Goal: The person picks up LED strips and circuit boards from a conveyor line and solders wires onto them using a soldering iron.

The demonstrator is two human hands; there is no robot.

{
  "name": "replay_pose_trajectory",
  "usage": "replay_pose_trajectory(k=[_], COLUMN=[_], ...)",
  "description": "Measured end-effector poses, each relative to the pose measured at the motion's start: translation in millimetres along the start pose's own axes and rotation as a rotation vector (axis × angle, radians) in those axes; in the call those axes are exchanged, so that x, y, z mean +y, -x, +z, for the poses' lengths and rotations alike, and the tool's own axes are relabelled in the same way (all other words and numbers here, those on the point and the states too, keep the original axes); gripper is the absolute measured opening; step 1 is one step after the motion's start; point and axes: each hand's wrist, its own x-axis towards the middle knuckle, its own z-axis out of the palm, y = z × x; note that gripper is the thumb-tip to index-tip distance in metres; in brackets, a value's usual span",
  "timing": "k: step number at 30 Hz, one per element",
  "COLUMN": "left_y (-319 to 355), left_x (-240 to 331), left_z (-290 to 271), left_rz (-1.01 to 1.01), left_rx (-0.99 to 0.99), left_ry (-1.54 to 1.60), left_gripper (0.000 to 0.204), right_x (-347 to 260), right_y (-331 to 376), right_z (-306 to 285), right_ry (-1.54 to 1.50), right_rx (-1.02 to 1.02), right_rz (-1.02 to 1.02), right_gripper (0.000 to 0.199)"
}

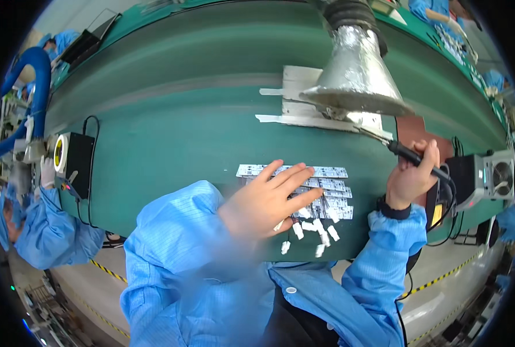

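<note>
My left hand (275, 196) lies spread over a stack of long white circuit boards (332, 172), its fingers stretched out across them. Short dark wires run from the boards' near side to several white plug connectors (320, 230) at the table's front edge. In my right hand (413, 176) is a soldering iron (409, 153), gripped by its black handle. Its thin metal tip points up and left, beneath the rim of a foil-covered fume hood (358, 75). A dark band circles my right wrist. What lies under my left palm is hidden.
White panels (301, 87) lie under the fume hood. On the right stands a black soldering station (465, 179) with a cable, beside a fan unit (502, 175). A black box with a tape roll (73, 162) sits at left. A co-worker in blue (55, 231) is beyond it.
</note>
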Motion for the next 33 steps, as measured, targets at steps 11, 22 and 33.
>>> replay_pose_trajectory(k=[11, 22, 33], left_y=[20.3, 16.5, 11.7], left_x=[-47.4, -51.3, -50.5], left_z=[-44.5, -21.6, -1.6], left_rz=[-0.072, -0.259, -0.332], left_rx=[-0.031, 0.151, 0.592], left_ry=[0.47, 0.339, 0.348], left_gripper=[0.074, 0.029, 0.033], right_x=[3.5, -0.7, -15.9], right_y=[6.1, 8.7, 23.3], right_z=[-3.3, 1.2, -0.5], right_ry=[-0.016, 0.015, -0.106], right_rx=[-0.061, -0.082, -0.17], right_rz=[0.021, -0.021, -0.23], right_gripper=[0.03, 0.03, 0.035])
